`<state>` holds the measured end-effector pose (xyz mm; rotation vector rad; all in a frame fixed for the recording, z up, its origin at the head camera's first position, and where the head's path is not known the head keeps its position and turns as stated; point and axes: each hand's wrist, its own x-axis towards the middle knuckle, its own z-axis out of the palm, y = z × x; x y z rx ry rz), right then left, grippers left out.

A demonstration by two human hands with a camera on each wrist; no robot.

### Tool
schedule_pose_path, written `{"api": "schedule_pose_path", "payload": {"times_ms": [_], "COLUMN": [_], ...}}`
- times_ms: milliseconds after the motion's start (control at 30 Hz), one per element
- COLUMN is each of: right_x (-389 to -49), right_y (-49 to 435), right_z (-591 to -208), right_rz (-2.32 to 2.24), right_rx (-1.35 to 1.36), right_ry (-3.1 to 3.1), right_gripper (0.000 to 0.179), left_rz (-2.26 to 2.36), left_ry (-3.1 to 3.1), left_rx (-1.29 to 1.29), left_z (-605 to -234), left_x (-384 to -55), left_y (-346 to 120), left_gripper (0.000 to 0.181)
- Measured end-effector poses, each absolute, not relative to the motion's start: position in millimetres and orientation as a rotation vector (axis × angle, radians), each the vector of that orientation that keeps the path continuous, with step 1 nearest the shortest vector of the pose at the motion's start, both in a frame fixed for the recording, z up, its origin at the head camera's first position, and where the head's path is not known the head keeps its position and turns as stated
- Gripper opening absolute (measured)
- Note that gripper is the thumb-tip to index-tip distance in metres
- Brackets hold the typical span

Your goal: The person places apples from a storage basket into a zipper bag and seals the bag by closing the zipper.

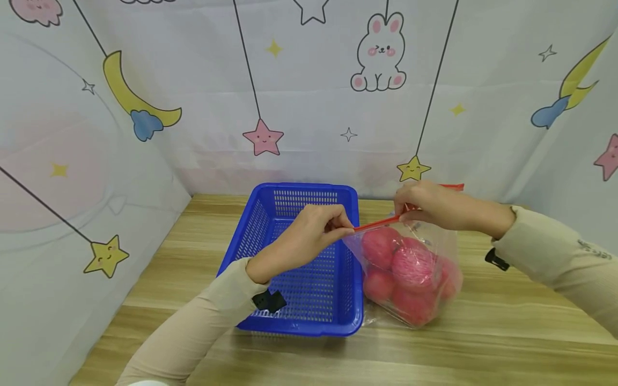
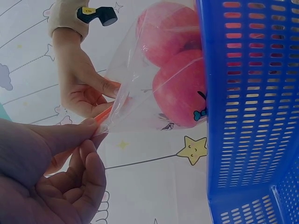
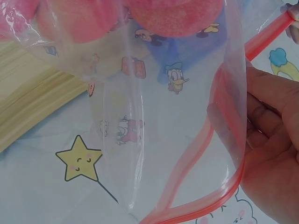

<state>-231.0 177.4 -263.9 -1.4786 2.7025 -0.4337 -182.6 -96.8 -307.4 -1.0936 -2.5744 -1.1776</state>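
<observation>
A clear zip bag (image 1: 446, 244) with a red seal strip and small cartoon prints holds several round pinkish-red fruits (image 1: 381, 246) that look like apples, one (image 1: 414, 267) wrapped in a pink foam net. My left hand (image 1: 314, 233) pinches the left corner of the red strip between thumb and fingers. Farther along the same strip, my right hand (image 1: 429, 206) grips it. Between the two hands the strip runs taut; beyond the right hand its two edges stand apart in the right wrist view. The bag hangs beside the basket's right wall.
A blue plastic basket (image 1: 354, 316) with slotted walls stands on the wood-grain table (image 1: 507, 343), under my left forearm. White cloth (image 1: 318, 107) printed with stars, moons and a rabbit encloses the back and sides.
</observation>
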Motion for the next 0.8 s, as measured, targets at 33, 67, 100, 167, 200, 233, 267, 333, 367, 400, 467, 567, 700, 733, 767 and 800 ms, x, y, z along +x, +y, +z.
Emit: {"api": "schedule_pose_path", "payload": {"times_ms": [33,67,100,167,200,233,267,333,367,400,467,567,700,733,767,800], "right_x": [-230.9,-230.9,-231.0,-231.2,-231.4,-231.6,-231.9,-232.3,-232.4,-232.6,-232.8,-233.0,-233.4,-233.6,-233.9,-234.2], "right_y": [177.3,177.5,177.6,177.7,177.9,178.1,178.5,178.9,179.2,179.4,179.7,179.8,180.0,180.2,180.5,180.8], "right_z": [-263.6,-263.4,-263.3,-263.4,-263.5,-263.7,-264.0,-264.7,-265.1,-265.5,-265.9,-266.0,-265.8,-265.7,-265.7,-265.6], "right_rz": [-0.435,-0.436,-0.437,-0.439,-0.441,-0.443,-0.445,-0.451,-0.455,-0.457,-0.459,-0.456,-0.454,-0.454,-0.452,-0.449], "right_rx": [-1.481,-1.483,-1.483,-1.491,-1.494,-1.5,-1.507,-1.525,-1.532,-1.538,-1.54,-1.524,-1.515,-1.517,-1.521,-1.526], "right_ry": [2.703,2.703,2.701,2.7,2.699,2.697,2.697,2.697,2.697,2.697,2.697,2.697,2.697,2.697,2.695,2.693], "right_gripper": [0.02,0.02,0.02,0.02,0.02,0.021,0.021,0.022,0.022,0.023,0.022,0.021,0.021,0.021,0.02,0.02], "left_rz": [-1.176,-1.174,-1.175,-1.172,-1.171,-1.171,-1.169,-1.165,-1.166,-1.167,-1.169,-1.171,-1.168,-1.168,-1.166,-1.165], "left_ry": [-2.573,-2.573,-2.572,-2.575,-2.578,-2.58,-2.58,-2.581,-2.582,-2.583,-2.584,-2.587,-2.595,-2.596,-2.599,-2.601], "left_rx": [-1.093,-1.093,-1.095,-1.092,-1.092,-1.091,-1.091,-1.091,-1.091,-1.091,-1.091,-1.088,-1.085,-1.086,-1.085,-1.085], "left_z": [-307.1,-306.9,-306.8,-306.4,-306.4,-306.4,-306.5,-306.8,-307.1,-307.4,-307.7,-308.0,-308.1,-308.0,-308.1,-308.1], "left_x": [-182.5,-182.4,-182.3,-181.9,-181.8,-181.7,-181.6,-181.5,-181.4,-181.4,-181.3,-181.1,-180.9,-180.9,-180.9,-181.0], "left_y": [-96.8,-96.8,-96.8,-97.1,-97.2,-97.3,-97.5,-97.6,-97.7,-97.7,-97.9,-97.9,-98.0,-98.1,-98.1,-98.2], "left_gripper": [0.004,0.004,0.004,0.005,0.005,0.005,0.005,0.005,0.005,0.005,0.005,0.005,0.005,0.005,0.005,0.005]}}
